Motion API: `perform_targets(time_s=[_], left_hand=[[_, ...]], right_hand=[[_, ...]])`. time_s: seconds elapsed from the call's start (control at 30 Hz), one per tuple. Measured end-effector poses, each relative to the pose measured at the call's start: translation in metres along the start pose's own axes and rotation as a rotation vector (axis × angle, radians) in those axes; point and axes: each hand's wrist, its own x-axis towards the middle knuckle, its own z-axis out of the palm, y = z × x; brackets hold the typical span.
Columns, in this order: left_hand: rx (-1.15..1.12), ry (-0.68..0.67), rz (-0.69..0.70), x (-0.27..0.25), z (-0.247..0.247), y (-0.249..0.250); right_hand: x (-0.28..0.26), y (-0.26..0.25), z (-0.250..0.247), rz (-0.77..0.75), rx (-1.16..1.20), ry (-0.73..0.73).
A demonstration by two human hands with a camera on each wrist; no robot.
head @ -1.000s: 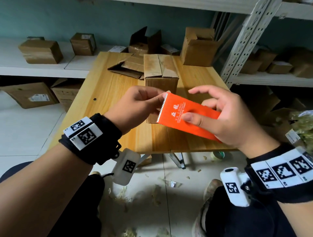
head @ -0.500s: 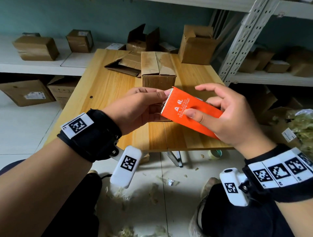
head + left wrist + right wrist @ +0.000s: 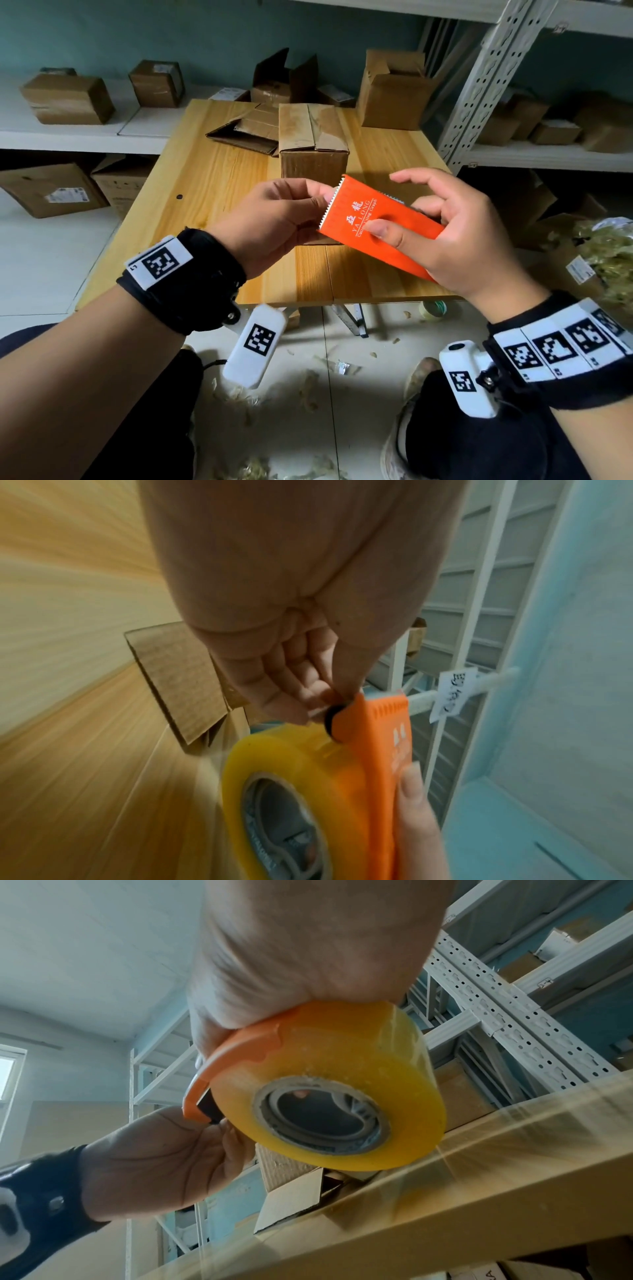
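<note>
Above a wooden table [image 3: 212, 192] bearing a cardboard box [image 3: 313, 147], the right hand [image 3: 459, 240] gripped an orange tape dispenser [image 3: 363, 219] loaded with a yellow tape roll [image 3: 342, 1085], thumb pressed on top, while the left hand [image 3: 270, 219] pinched its toothed end with curled fingers.

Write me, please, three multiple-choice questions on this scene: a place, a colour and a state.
1. Where is the tape dispenser?
A. held in the air above the wooden table
B. lying on the floor
C. on a shelf
2. What colour is its body?
A. blue
B. orange
C. green
3. What is the left hand doing?
A. resting flat on the table
B. hanging idle
C. pinching at the dispenser's toothed end
1 A: the right hand grips it aloft.
2 B: plainly orange.
3 C: thumb and fingers meet at the teeth.
</note>
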Motion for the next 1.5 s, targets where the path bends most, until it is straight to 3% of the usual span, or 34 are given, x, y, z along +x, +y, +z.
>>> perform_targets(time_s=[0.17,0.33,0.53,0.77,0.93,1.03,1.23,1.5], left_hand=[[0.094,0.127,0.146,0.002,0.009,-0.003],[0.134,0.159,0.250,-0.002,0.004,0.003],[0.191,0.241,0.251,-0.002,-0.004,0.000],[0.233,0.441,0.259,-0.004,-0.045,0.023],[0.296,0.372,0.185,-0.009,-0.054,0.024],[0.347,0.344,0.240,-0.014,-0.059,0.026],[0.427,0.442,0.325,-0.013,-0.053,0.017],[0.365,0.448,0.374,-0.008,-0.049,0.017]], right_hand=[[0.004,-0.001,0.004,0.033,0.015,0.007],[0.005,-0.004,0.001,0.043,0.052,-0.012],[0.008,0.001,-0.007,0.014,-0.082,-0.048],[0.008,0.018,-0.022,0.042,-0.146,-0.021],[0.004,0.024,-0.023,0.061,-0.183,-0.023],[0.006,0.025,-0.023,0.059,-0.239,-0.031],[0.013,0.024,-0.022,0.089,-0.270,-0.056],[0.014,0.026,-0.022,0.094,-0.288,-0.082]])
